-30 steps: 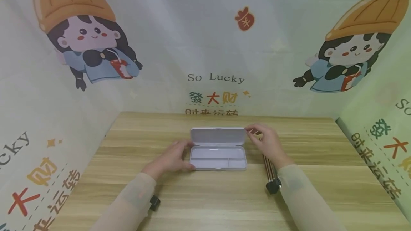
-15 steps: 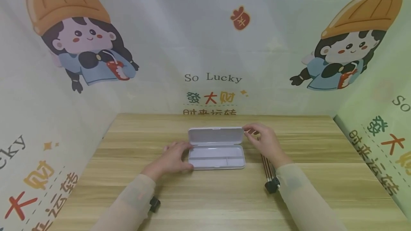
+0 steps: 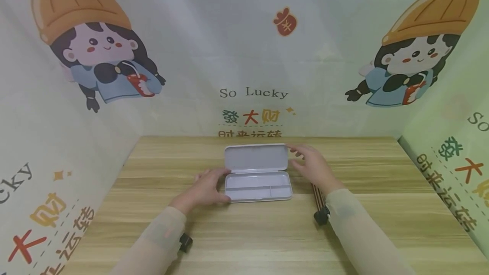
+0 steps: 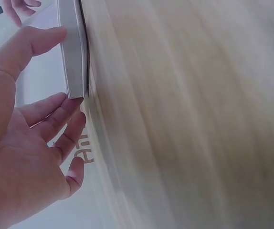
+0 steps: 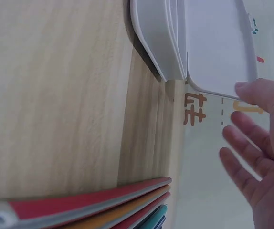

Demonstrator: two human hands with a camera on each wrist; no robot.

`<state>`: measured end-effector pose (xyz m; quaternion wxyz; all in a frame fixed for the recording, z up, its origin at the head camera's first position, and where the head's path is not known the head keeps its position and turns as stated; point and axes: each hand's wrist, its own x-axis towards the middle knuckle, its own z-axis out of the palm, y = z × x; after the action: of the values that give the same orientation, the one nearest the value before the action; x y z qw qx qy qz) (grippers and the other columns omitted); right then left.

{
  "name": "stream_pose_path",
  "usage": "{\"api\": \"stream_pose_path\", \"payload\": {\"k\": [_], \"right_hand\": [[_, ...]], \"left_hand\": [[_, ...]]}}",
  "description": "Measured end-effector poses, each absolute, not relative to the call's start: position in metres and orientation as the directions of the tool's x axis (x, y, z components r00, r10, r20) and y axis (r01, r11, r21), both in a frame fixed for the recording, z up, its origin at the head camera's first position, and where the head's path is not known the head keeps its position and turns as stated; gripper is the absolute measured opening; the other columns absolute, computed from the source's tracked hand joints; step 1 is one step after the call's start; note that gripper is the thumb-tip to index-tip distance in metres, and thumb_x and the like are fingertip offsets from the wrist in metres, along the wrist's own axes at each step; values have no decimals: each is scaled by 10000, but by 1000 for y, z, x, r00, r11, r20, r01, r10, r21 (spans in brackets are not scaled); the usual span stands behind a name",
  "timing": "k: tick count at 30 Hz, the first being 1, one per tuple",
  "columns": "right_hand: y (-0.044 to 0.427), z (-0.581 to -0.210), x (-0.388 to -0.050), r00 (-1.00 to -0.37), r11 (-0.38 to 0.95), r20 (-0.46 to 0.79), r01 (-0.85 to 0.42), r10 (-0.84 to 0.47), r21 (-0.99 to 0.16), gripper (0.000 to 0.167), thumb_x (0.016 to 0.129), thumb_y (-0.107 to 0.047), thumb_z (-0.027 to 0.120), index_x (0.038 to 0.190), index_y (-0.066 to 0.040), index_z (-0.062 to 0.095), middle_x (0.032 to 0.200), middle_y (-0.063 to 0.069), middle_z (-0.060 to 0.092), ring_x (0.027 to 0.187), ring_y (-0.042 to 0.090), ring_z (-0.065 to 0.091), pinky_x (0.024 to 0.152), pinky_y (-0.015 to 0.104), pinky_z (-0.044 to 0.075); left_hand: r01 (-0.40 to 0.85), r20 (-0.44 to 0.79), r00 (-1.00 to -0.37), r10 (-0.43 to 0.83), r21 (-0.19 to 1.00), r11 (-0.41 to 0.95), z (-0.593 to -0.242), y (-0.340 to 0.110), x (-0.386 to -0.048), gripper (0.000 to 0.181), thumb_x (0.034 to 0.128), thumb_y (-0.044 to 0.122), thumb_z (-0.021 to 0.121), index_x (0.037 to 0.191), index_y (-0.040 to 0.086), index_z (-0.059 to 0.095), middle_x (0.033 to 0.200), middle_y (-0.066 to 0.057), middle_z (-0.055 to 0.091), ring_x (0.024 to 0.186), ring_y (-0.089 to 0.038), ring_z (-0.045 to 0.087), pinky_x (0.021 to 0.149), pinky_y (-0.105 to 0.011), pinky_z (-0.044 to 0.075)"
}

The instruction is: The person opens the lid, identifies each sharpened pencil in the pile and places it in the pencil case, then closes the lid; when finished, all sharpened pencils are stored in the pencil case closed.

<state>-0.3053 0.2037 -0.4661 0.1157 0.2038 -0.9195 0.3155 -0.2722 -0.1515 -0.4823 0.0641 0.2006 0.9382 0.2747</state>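
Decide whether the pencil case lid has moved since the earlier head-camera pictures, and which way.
Yes: the pencil case lid has swung farther back; in the head view, its top edge now appears closer to the brown backdrop lettering.

PLACE: curtained-off workspace, room type unclear | wood-grain table (image 3: 244,237) | cartoon-print cloth (image 3: 191,33) on three sides

Case (image 3: 250,180) on the table (image 3: 244,237), sticks (image 3: 318,197) to its right, backdrop (image 3: 191,54) behind.

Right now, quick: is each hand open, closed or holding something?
Left hand: holding the case by its left end, thumb and fingers.
Right hand: open at the lid's edge; I can't tell whether it's touching.
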Motion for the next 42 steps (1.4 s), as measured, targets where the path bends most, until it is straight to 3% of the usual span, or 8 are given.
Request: {"api": "stream_pose_path", "payload": {"k": [12,18,21,30,42], "right_hand": [[201,-468,-313,-925,736,214,-380,-314,-561,626,949,-136,704,1535,-128,485,1382,228,610,1211,392,609,985,546,527],[205,-470,-308,-931,725,200,-364,-306,-585,661,961,-150,692,1571,-173,438,1363,209,612,1223,379,598,996,553,522],[208,-468,-305,-928,718,219,-373,-303,-588,641,965,-147,691,1562,-184,458,1373,194,614,1214,369,602,980,556,526],[226,-458,-290,-909,735,289,-414,-302,-536,475,969,-124,677,1433,-71,593,1390,194,617,1126,358,642,915,540,550],[267,-455,-273,-956,801,224,-282,-189,-529,392,984,-113,655,1364,-22,629,1275,217,670,990,328,681,773,472,574]], "left_hand": [[324,-33,-912,409,554,767,-484,-151,-274,848,706,296,912,1459,146,553,1520,-123,554,1407,-371,475,1099,-657,289],[329,-41,-907,419,552,766,-484,-150,-275,839,713,316,902,1462,171,553,1529,-117,545,1407,-362,471,1107,-674,283],[330,-38,-907,419,552,766,-484,-149,-276,843,713,323,899,1464,173,548,1539,-120,537,1409,-367,467,1110,-689,281],[331,-38,-909,414,537,776,-482,-149,-277,840,708,307,909,1452,151,552,1525,-126,547,1391,-365,480,1097,-689,298],[331,-44,-909,415,531,780,-482,-151,-276,846,704,302,904,1456,141,550,1522,-128,549,1398,-362,480,1098,-652,310]]}}
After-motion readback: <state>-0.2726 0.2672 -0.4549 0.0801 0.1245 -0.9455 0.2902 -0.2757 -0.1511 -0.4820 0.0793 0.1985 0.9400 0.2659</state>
